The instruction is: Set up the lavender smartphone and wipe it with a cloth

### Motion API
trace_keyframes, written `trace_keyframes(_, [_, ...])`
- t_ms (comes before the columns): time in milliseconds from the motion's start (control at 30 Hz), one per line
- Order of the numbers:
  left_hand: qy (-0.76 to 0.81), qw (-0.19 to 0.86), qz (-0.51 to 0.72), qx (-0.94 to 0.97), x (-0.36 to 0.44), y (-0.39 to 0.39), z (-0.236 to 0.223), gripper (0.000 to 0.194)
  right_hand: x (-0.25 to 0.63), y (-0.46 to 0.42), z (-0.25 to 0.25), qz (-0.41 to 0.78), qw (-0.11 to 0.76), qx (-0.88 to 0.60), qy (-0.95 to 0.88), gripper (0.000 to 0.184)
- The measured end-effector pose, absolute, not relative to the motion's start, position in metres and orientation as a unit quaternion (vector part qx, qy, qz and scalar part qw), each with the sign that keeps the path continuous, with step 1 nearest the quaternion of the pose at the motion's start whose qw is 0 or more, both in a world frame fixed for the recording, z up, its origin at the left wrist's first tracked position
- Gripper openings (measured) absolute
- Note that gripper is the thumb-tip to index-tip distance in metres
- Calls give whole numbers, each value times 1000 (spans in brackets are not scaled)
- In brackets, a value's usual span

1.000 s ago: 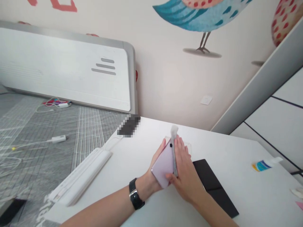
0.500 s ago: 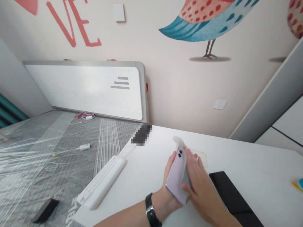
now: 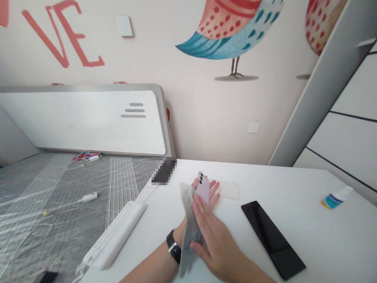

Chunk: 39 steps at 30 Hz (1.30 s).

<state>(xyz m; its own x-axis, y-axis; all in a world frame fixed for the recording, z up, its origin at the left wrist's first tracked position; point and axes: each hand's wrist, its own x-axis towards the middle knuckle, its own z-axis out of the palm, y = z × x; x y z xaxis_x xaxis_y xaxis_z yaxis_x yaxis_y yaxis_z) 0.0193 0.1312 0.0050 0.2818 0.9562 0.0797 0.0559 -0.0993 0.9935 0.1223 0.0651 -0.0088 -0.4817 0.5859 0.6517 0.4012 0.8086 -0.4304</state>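
Observation:
A light purple smartphone [image 3: 203, 191], its back facing up, rests on the palm of my left hand [image 3: 215, 194]. The fingers of that hand stick out past the phone's right edge. My right hand [image 3: 213, 232] presses a grey cloth [image 3: 188, 216] over the phone's lower part, fingers together on the fabric. One end of the cloth hangs down toward the wrist with the black watch strap. The phone's lower half is hidden by cloth and fingers. Behind my left fingers, a clear phone case [image 3: 229, 189] lies on the white table [image 3: 282, 181].
A black, shiny flat panel [image 3: 272, 237] lies to the right. Farther right is a white bottle with a blue and orange label [image 3: 335, 197]. A white power strip [image 3: 118, 234] runs along the table's left edge, near a pixelated dark item [image 3: 164, 171]. The bed [image 3: 97, 169] adjoins on the left.
My right hand and the cloth have slid down the phone and across to its left side. The left fingers have spread out. The view has turned right, bringing the whole bottle into sight.

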Motion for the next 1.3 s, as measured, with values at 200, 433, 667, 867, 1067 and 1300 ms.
trace_keyframes(200, [471,480,465,576,-23,125,23,79,155,74,-5,138,585,-316,-734,36])
trace_keyframes(433, [423,375,300,768,-33,94,23,81,173,81,2,187,595,-395,-674,29])
trace_keyframes(667, [335,304,192,871,-16,79,-2,49,157,70,0,247,482,-337,-770,29])
trace_keyframes(867, [305,247,171,904,-30,76,8,63,156,69,-10,250,464,-325,-785,27])
trace_keyframes(1067, [459,163,87,869,-99,175,83,52,152,71,-16,221,464,-295,-806,27])
trace_keyframes(1300, [704,69,28,706,-144,300,65,42,145,75,-17,250,401,-299,-829,27])
